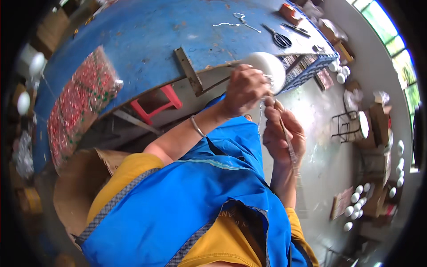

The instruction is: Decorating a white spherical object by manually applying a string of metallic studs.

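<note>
A smooth white foam-like ball (268, 66) is just beyond my left hand (246, 91), off the table's front edge. The left fingers are closed at its near side, where a band of silver beaded trim (269, 80) shows; the fingertips are partly hidden. Close by on the right, my right hand (284, 133) is closed in a pinch on a thin, pale strip (289, 144). The strip runs down past the palm toward the wrist, its lower end smeared by motion. Below the ball a thin silver cord (260, 116) hangs between the hands.
On the blue table (147, 31) lie black-handled scissors (280, 39), silver cord (240, 20) and a clear bag of red and green pieces (82, 102). Beneath stand a pink stool (158, 104) and a blue crate (307, 73). White balls (356, 207) lie beyond at right.
</note>
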The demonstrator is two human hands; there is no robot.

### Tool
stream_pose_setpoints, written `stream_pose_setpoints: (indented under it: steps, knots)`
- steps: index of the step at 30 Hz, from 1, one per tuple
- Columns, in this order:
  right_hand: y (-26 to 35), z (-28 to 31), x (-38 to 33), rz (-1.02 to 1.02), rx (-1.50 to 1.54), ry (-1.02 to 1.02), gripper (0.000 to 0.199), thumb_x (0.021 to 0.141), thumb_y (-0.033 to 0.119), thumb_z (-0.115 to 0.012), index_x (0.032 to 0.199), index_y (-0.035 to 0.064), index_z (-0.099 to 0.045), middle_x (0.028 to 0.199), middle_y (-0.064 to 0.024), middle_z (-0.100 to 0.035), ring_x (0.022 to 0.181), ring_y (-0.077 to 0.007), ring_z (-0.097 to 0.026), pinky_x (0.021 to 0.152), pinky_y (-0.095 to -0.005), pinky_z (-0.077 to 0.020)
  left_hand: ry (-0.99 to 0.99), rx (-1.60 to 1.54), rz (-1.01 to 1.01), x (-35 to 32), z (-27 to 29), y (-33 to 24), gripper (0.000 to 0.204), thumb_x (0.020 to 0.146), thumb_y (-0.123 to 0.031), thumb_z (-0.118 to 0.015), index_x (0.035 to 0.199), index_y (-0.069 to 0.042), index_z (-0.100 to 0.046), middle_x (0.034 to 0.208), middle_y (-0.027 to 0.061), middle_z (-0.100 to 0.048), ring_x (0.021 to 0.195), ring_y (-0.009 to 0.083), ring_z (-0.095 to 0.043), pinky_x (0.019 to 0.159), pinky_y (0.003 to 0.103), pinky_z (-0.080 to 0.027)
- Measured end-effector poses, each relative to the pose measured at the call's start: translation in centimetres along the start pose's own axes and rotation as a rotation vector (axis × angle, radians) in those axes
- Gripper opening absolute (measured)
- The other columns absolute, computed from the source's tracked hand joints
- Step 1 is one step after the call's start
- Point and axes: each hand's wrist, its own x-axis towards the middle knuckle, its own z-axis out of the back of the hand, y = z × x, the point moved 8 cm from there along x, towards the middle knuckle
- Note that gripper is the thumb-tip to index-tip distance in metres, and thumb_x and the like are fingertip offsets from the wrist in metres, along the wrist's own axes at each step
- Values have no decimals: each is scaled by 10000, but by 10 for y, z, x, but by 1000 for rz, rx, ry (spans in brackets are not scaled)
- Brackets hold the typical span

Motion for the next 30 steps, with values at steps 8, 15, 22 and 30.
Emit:
stream_pose_setpoints:
  steps: [8, 15, 22, 30]
  knots:
    - [75, 66, 10, 318, -301, -238, 159, 954, 124, -487, 995, -27, -512, 781, -107, -604, 419, -77, -420, 365, -164, -353, 261, -64, 483, -57, 11, 24, 639, 848, -322, -651, 1321, 22, -396, 1275, 198, -465, 1207, 355, -437, 979, 489, -325]
    - [178, 115, 61, 920, -939, -639, 142, 955, 106, -482, 914, -29, -505, 736, -145, -639, 469, -133, -550, 416, -242, -438, 630, -198, 349, -147, 45, -9, 212, 772, -150, -728, 907, -29, -619, 791, 90, -623, 739, 262, -599, 692, 364, -462]
    - [198, 123, 96, 978, -1031, -695, 128, 956, 82, -445, 919, -35, -481, 705, -151, -638, 467, -145, -576, 420, -257, -475, 655, -78, 604, -191, 93, -2, 142, 787, -142, -710, 824, -38, -621, 712, 73, -617, 658, 238, -590, 605, 344, -435]
    - [183, 137, 108, 885, -1006, -667, 125, 960, 82, -444, 903, -25, -475, 695, -147, -638, 460, -137, -576, 404, -248, -467, 693, -67, 631, -191, 84, 2, 122, 781, -114, -715, 806, -29, -630, 727, 80, -635, 671, 239, -603, 605, 340, -441]
